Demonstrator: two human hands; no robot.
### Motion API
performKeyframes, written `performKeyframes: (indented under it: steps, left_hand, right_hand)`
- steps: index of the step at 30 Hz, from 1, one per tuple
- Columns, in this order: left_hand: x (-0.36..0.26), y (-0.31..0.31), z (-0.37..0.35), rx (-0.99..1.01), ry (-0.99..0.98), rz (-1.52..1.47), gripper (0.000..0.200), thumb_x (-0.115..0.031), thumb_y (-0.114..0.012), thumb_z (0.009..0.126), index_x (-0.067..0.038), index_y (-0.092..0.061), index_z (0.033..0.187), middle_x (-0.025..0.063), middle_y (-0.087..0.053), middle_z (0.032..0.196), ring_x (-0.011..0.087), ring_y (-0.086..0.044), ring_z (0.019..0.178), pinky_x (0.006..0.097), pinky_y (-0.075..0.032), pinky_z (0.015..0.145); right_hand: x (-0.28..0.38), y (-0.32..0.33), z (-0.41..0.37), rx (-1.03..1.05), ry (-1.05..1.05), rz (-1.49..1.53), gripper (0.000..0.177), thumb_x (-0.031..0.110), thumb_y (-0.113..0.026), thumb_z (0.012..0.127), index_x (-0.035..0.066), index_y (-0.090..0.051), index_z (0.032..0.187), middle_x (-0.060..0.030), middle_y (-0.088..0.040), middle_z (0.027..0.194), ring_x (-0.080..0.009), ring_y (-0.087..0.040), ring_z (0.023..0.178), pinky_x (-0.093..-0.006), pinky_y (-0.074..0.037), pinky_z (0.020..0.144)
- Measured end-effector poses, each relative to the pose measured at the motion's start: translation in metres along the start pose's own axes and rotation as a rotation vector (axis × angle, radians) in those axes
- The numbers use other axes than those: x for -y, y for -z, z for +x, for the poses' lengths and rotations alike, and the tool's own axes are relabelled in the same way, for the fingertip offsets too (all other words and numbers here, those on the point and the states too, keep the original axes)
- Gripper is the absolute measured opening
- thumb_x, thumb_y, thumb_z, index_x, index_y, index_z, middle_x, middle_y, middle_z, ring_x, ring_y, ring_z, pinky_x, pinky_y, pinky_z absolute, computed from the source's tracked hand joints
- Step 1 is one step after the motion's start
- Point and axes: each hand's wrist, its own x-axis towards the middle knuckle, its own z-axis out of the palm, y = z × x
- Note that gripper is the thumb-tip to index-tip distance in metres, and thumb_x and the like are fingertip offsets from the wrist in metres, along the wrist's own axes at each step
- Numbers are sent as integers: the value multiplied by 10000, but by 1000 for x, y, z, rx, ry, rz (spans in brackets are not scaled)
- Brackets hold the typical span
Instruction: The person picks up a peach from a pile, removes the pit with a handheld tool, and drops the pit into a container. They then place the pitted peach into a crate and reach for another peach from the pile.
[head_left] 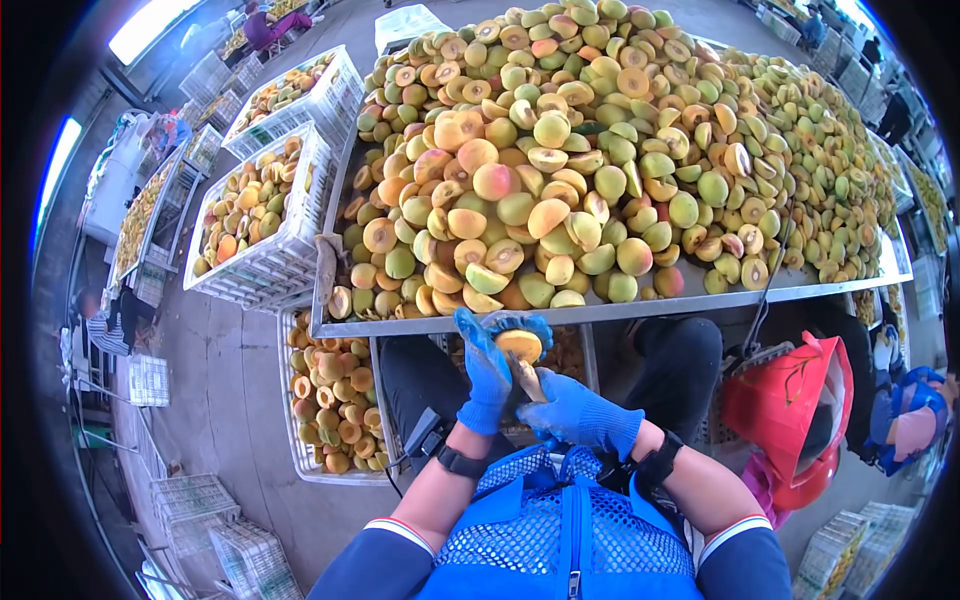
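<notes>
My left hand (485, 368), in a blue glove, is closed around a peach half (521, 346) with its yellow cut face turned up. My right hand (592, 411), gloved alike, grips a short pitting tool (527, 380) whose shaft points up at the fruit. The tool's tip meets the fruit's lower edge; its exact shape is hidden. Both hands are over my lap, just in front of the metal table (430, 325). A large heap of peach halves (550, 215), green, yellow and reddish, covers that table, some with pits showing.
White crates of fruit (262, 210) stand left of the table. Another crate of halves (335, 405) sits low beside my left leg. To my right is a person in a red head covering (790, 405). Stacked crates (205, 515) and other people are farther off.
</notes>
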Motion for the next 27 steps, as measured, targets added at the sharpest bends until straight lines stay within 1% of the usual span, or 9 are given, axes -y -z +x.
performKeyframes:
  steps: [5,7,10,11,13,15,17,20,27]
  left_hand:
    - [19,5,0,-24,61,-67,754,-613,-184,1000,0,-624,991,125,-696,871,219,-683,756,321,-576,708]
    - [16,2,2,-25,65,-94,752,-616,-192,999,-1,-625,994,125,-696,862,221,-685,754,318,-577,701]
    - [1,-3,3,19,66,-289,760,-600,-204,1006,16,-640,922,138,-692,816,227,-678,712,317,-573,673]
    - [-6,-3,7,83,172,-346,766,-606,-224,1002,26,-644,894,145,-688,790,231,-673,678,316,-572,650]
    - [-10,-5,13,146,277,-404,774,-611,-244,998,36,-647,866,152,-684,763,234,-667,643,315,-570,627]
    - [-10,-6,16,166,481,-267,779,-641,-295,977,44,-642,842,160,-679,741,240,-656,591,318,-568,586]
    - [-11,-8,14,136,502,-323,781,-662,-316,960,38,-643,845,158,-677,733,240,-653,576,319,-567,570]
    - [-24,-13,9,58,524,-411,783,-691,-345,937,27,-645,850,156,-675,728,242,-652,570,322,-566,557]
    - [-31,-14,6,8,646,-554,692,-665,-445,920,-2,-640,888,155,-680,753,258,-659,609,347,-571,571]
  right_hand:
    - [3,2,0,8,-72,-7,439,255,-623,829,-44,-499,1126,-235,-629,1004,-315,-632,899,-401,-491,797]
    - [-2,4,1,107,4,198,368,269,-650,851,11,-473,1044,-47,-571,771,-128,-540,600,-290,-453,535]
    - [7,8,-3,193,-7,334,367,267,-654,848,18,-473,1049,-45,-573,773,-116,-536,592,-283,-451,528]
    - [6,6,-3,191,-7,335,367,267,-654,848,18,-473,1049,-45,-573,773,-116,-536,592,-283,-451,528]
    - [3,-1,-2,7,-39,102,435,253,-628,828,-46,-500,1116,-199,-633,943,-268,-642,842,-393,-503,734]
    - [-9,-5,4,-12,-16,31,427,247,-631,829,-51,-498,1105,-202,-635,931,-273,-644,835,-398,-504,728]
    - [-15,-5,5,-32,6,-39,420,241,-633,829,-55,-497,1094,-205,-637,919,-278,-647,828,-402,-505,723]
    - [-6,-4,-2,13,-47,173,423,242,-635,832,-67,-492,1082,-228,-640,919,-329,-651,835,-422,-503,733]
    - [-26,-16,0,-180,172,-137,447,229,-642,824,-53,-459,1118,-329,-603,910,-453,-622,852,-487,-478,708]
